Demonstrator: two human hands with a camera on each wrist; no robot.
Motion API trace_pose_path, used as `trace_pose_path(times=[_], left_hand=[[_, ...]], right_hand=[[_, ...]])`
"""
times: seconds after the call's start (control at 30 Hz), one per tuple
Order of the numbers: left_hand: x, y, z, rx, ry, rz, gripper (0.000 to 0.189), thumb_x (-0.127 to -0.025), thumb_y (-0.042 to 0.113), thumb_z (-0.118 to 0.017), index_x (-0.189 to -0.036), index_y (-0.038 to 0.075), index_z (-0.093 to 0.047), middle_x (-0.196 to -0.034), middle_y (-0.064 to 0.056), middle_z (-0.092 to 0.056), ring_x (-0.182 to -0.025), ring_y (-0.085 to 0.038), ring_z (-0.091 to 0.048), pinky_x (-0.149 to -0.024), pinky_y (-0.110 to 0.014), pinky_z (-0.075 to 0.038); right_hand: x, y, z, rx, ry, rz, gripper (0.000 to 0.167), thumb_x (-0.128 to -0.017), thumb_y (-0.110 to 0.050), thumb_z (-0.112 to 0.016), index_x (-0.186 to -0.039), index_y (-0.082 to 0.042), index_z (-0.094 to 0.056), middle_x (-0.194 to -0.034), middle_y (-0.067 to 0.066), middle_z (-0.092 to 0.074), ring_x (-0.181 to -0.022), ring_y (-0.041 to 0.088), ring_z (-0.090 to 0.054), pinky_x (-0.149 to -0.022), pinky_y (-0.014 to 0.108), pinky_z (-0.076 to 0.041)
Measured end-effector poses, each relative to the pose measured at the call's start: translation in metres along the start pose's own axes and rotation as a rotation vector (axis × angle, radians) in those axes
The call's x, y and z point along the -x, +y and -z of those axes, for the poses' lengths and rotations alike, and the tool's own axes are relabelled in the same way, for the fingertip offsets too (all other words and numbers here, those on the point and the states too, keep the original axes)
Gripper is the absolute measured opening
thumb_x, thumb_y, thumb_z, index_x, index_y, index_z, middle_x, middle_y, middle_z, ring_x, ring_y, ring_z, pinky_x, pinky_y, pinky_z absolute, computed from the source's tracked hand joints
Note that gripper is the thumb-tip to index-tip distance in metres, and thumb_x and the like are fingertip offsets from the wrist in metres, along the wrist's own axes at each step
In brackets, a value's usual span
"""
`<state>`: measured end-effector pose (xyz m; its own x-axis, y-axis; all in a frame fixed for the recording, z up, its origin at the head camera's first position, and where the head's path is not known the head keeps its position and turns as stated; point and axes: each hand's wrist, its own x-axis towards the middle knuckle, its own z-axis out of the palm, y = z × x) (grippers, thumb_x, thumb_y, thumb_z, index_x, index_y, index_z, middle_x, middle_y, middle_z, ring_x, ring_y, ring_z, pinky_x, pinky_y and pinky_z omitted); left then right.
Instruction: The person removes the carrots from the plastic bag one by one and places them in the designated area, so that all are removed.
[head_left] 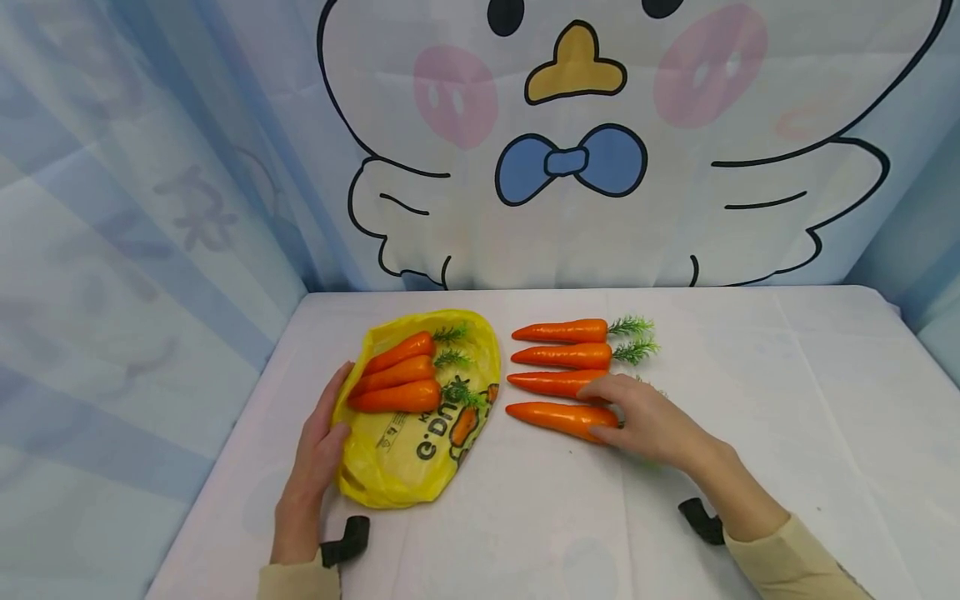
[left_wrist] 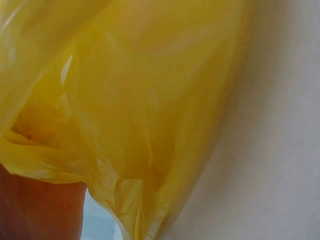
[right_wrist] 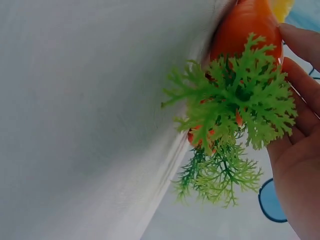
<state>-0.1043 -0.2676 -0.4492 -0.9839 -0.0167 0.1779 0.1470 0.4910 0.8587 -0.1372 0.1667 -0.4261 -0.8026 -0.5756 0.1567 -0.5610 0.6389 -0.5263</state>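
Observation:
A yellow plastic bag [head_left: 405,487] lies on the left with its mouth spread and three toy carrots [head_left: 401,398] inside, green tops pointing right. My left hand [head_left: 315,454] holds the bag's left edge; some of its fingers are hidden by the plastic. Yellow film [left_wrist: 150,100] fills most of the left wrist view. To the right of the bag, several carrots lie in a column, tips to the left. My right hand [head_left: 648,417] grips the nearest carrot [head_left: 558,417] by its thick end, fingers above and thumb below. Its leafy top [right_wrist: 245,95] shows in the right wrist view.
Just beyond the gripped carrot lie another carrot [head_left: 547,382], partly under my fingers, and two more carrots [head_left: 562,357] with visible leaves. A white cloth [head_left: 525,533] covers the table. Printed curtains [head_left: 570,233] hang behind and at the left side.

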Motion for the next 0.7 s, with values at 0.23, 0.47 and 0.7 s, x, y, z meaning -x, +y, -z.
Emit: trace_pose_path(times=[0.23, 0.47, 0.7], left_hand=[[-0.0001, -0.0028, -0.0001, -0.015, 0.004, -0.005, 0.082, -0.087, -0.008, -0.04, -0.161, 0.023, -0.028, -0.165, -0.001, -0.026, -0.151, -0.02, -0.02, -0.121, -0.05, -0.017], [0.0, -0.0016, -0.0003, -0.011, 0.005, -0.01, 0.08, -0.087, -0.008, -0.041, -0.161, 0.019, -0.027, -0.165, -0.003, -0.026, -0.151, -0.022, -0.021, -0.12, -0.051, -0.018], [-0.0011, -0.0023, -0.0004, -0.013, 0.005, -0.003, 0.08, -0.086, -0.008, -0.042, -0.162, 0.016, -0.026, -0.165, -0.006, -0.026, -0.151, -0.025, -0.021, -0.12, -0.05, -0.019]], right_hand=[[-0.0004, -0.0024, 0.0005, 0.025, 0.019, -0.009, 0.034, -0.084, -0.006, -0.079, -0.118, -0.006, -0.07, -0.114, 0.005, -0.067, -0.104, 0.026, -0.061, -0.091, 0.048, -0.053], [-0.0013, -0.0032, 0.0004, 0.051, 0.035, -0.039, 0.034, -0.084, -0.007, -0.079, -0.117, -0.006, -0.07, -0.115, 0.007, -0.067, -0.104, 0.028, -0.061, -0.09, 0.049, -0.053], [-0.0012, -0.003, 0.0005, 0.051, 0.041, -0.045, 0.035, -0.084, -0.007, -0.08, -0.117, -0.005, -0.07, -0.115, 0.007, -0.067, -0.105, 0.028, -0.061, -0.091, 0.048, -0.054]])
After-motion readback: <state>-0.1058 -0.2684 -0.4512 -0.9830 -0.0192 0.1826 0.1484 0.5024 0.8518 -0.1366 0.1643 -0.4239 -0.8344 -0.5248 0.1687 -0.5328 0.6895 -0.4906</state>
